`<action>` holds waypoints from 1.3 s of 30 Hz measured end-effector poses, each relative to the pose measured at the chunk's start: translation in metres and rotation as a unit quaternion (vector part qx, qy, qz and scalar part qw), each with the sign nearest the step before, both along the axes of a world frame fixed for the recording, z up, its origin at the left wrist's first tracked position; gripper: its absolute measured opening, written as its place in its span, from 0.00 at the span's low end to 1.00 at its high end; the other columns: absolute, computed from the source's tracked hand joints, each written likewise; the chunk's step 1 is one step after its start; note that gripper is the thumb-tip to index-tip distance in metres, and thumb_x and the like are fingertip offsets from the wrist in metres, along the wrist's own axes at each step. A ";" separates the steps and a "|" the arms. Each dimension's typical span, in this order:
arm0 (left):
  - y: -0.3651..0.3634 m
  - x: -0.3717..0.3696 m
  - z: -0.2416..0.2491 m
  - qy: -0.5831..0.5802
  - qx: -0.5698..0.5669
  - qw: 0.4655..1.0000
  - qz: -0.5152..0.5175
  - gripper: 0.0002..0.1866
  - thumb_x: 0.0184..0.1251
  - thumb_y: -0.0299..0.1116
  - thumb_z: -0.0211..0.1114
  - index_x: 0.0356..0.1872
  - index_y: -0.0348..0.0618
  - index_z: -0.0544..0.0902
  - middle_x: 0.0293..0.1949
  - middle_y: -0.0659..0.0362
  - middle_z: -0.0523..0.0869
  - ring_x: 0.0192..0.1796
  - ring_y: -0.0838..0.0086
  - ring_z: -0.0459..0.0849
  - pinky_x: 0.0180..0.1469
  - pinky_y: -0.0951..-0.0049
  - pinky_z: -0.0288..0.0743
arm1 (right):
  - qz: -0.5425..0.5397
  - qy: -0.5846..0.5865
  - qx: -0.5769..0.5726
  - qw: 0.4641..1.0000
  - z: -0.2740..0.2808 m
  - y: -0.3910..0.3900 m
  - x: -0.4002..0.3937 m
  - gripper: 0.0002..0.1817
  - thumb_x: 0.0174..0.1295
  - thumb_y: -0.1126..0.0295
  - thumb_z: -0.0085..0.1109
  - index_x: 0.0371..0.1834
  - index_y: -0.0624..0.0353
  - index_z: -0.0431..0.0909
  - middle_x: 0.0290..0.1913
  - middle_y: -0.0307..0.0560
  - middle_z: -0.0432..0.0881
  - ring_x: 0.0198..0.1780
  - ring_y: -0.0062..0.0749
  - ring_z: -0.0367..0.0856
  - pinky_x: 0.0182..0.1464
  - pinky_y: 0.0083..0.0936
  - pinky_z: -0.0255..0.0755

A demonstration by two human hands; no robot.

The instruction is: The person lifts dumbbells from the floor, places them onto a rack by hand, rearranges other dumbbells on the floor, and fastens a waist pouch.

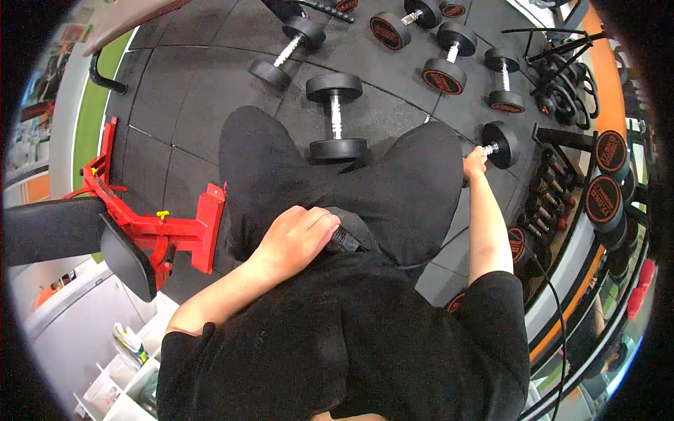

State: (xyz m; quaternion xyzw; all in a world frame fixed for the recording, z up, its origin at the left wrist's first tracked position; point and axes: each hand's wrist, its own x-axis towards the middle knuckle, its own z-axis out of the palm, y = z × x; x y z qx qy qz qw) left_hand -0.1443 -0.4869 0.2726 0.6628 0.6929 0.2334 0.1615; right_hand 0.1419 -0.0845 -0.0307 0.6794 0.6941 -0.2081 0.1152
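Dumbbell (497, 146) — handle inside right hand (475, 163), beside knee.

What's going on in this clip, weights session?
A person in black, seen from above, seems to be seated in a gym. The right hand grips the handle of a dumbbell beside the right knee. The left hand rests on the lap, over a black strap buckle. More dumbbells, one right ahead, lie on the rubber floor, and a red bench frame stands to the left.
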 end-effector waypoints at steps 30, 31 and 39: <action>-0.009 0.002 -0.003 0.010 0.023 0.999 0.030 0.07 0.64 0.26 0.69 0.41 0.44 0.81 0.39 0.57 0.85 0.39 0.60 0.83 0.43 0.63 0.78 | -0.080 0.027 0.015 0.996 0.021 -0.006 0.001 0.44 0.60 0.33 0.64 0.72 0.48 0.64 0.70 0.63 0.67 0.70 0.65 0.69 0.70 0.53 0.65; -0.008 0.000 -0.003 0.009 0.024 0.999 0.032 0.07 0.64 0.26 0.69 0.41 0.44 0.81 0.39 0.57 0.85 0.39 0.60 0.83 0.43 0.63 0.78 | -0.078 0.026 0.016 0.996 0.019 -0.003 0.004 0.44 0.60 0.33 0.64 0.72 0.48 0.64 0.70 0.63 0.67 0.70 0.65 0.69 0.70 0.53 0.65; -0.007 -0.002 -0.007 -0.006 0.023 0.999 0.025 0.08 0.64 0.26 0.69 0.42 0.44 0.81 0.39 0.57 0.85 0.39 0.61 0.83 0.42 0.63 0.78 | 0.078 0.466 0.122 0.873 0.208 -0.110 -0.083 0.13 0.66 0.72 0.63 0.53 0.55 0.79 0.44 0.48 0.85 0.48 0.42 0.83 0.57 0.32 0.73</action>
